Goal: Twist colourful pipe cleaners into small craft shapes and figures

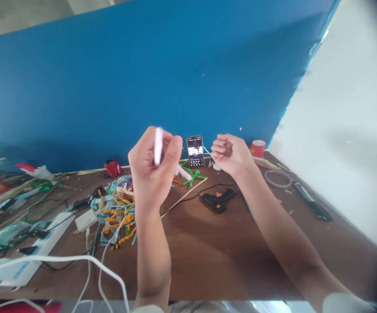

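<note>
My left hand is raised over the table with its fingers wrapped round a pale pink pipe cleaner. One end stands up above the fist, and a pale length also shows below the thumb. To the right, my right hand is up with its fingers curled in. A thin light-blue strip shows beside those fingertips; whether they grip it, I cannot tell. Between and behind the hands, a lit phone stands upright. Bent green pipe cleaners lie in front of it.
A black glue gun lies on the brown table. Tangled orange and blue pipe cleaners are heaped at left, near a white power strip and cables. A red cup, a clear ring and a dark pen-like tool are at right.
</note>
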`<state>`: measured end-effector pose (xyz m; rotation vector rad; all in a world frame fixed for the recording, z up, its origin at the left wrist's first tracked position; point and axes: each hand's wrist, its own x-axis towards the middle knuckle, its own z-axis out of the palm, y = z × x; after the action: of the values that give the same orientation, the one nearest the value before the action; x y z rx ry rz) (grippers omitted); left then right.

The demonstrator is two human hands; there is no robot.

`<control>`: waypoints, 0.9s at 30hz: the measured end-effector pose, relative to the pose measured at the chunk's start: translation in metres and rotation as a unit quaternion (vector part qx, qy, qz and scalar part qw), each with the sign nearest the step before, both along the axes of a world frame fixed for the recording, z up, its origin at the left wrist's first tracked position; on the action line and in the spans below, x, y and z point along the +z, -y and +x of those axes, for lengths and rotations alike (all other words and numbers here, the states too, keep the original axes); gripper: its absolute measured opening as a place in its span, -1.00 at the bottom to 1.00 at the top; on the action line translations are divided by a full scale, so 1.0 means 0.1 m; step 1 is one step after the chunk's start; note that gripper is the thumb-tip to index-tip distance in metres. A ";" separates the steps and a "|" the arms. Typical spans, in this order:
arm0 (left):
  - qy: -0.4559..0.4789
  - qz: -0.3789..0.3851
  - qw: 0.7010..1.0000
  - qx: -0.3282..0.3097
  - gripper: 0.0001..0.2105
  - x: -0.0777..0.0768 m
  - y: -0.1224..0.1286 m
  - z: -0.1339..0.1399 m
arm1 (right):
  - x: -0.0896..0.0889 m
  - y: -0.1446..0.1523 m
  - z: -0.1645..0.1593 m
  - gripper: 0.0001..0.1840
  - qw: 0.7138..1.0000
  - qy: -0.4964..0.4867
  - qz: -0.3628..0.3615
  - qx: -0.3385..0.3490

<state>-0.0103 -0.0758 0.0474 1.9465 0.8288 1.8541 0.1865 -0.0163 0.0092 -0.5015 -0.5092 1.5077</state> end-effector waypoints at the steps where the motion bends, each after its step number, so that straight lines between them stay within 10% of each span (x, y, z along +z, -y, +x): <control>1: -0.021 -0.009 1.000 0.010 -0.77 -0.01 -0.05 -0.03 | 0.05 0.08 -0.01 -0.76 0.998 0.034 0.034 0.033; 4: -0.107 -0.066 0.990 0.060 -0.78 -0.05 -0.20 -0.12 | 0.18 0.39 -0.05 -0.85 0.968 0.178 0.126 0.125; 8: -0.129 -0.084 0.985 0.080 -0.79 -0.06 -0.28 -0.21 | 0.25 0.69 -0.10 -0.82 0.908 0.353 0.215 0.065; 14: -0.223 -0.065 0.972 0.033 -0.89 -0.03 -0.18 -0.13 | 0.19 0.71 -0.10 -0.59 0.841 0.497 0.190 0.097; 27: -0.259 -0.019 0.965 -0.027 -0.84 0.01 -0.06 0.01 | 0.17 0.58 -0.04 -0.77 0.898 0.375 0.229 0.032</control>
<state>-0.0090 -0.0694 0.0481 2.4406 0.9297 1.2924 0.1823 -0.0747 0.0261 -0.6866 -1.4565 1.1550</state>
